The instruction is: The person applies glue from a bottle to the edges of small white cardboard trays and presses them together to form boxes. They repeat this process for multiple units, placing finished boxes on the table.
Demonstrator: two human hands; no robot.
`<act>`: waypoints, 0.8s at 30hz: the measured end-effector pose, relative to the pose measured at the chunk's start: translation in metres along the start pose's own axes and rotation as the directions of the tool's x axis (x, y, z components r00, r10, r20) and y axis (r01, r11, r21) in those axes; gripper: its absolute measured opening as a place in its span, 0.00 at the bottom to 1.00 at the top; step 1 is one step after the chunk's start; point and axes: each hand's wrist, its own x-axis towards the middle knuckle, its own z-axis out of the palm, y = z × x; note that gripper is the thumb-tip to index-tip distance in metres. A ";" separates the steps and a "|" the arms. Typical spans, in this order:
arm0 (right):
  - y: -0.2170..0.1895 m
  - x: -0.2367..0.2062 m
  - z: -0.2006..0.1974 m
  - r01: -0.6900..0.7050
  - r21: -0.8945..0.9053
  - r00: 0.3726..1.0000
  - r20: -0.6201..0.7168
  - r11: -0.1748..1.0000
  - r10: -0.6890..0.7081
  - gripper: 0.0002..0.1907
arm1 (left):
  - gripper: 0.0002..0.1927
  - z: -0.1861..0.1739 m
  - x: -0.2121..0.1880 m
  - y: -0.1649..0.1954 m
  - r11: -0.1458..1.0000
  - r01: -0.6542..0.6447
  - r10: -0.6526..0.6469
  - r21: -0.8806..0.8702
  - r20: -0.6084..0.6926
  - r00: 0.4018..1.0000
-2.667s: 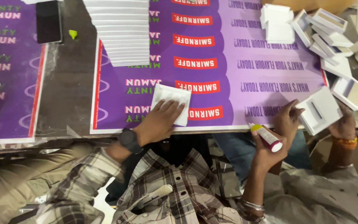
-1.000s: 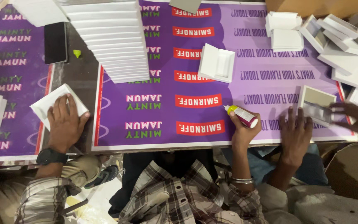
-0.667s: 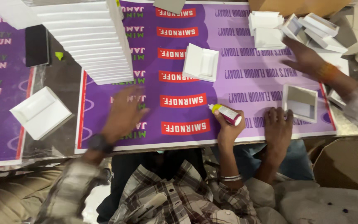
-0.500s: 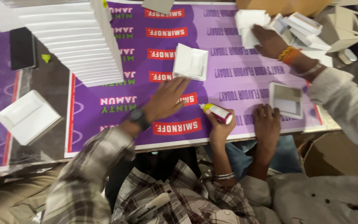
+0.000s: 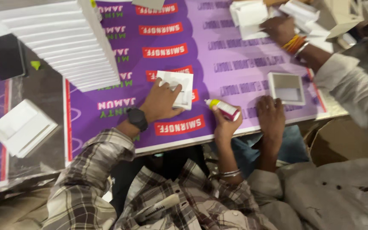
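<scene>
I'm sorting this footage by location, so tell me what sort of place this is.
Probably a small packaging or box-assembly workbench. A row of flat white cards stands ready, finished white boxes pile up at the far corner, and the right hand holds a glue bottle.

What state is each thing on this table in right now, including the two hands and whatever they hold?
Left hand: flat on the white tray, pressing it down.
White tray: lying on the purple poster.
Right hand: closed around the glue bottle.
Glue bottle: tilted on its side, yellow cap on.
Small frame: lying flat, untouched.
Stack of white sheets: fanned out.
</scene>
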 end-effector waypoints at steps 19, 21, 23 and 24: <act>-0.018 -0.020 -0.046 0.086 -0.156 0.996 0.043 0.984 -0.080 0.22 | 0.46 -0.009 -0.057 0.000 0.961 -0.123 0.145 -0.249 0.074 0.987; -0.028 -0.034 -0.054 0.077 -0.221 0.995 0.075 0.972 -0.061 0.20 | 0.46 -0.014 -0.060 -0.004 0.934 -0.064 0.099 -0.351 0.084 0.992; -0.037 -0.045 -0.054 0.065 -0.265 0.993 0.112 0.962 -0.037 0.20 | 0.41 -0.015 -0.061 0.002 0.906 -0.005 0.040 -0.424 0.073 0.997; -0.040 -0.050 -0.052 0.061 -0.277 0.991 0.134 0.959 -0.025 0.20 | 0.37 -0.014 -0.061 0.008 0.894 0.022 0.002 -0.448 0.053 0.999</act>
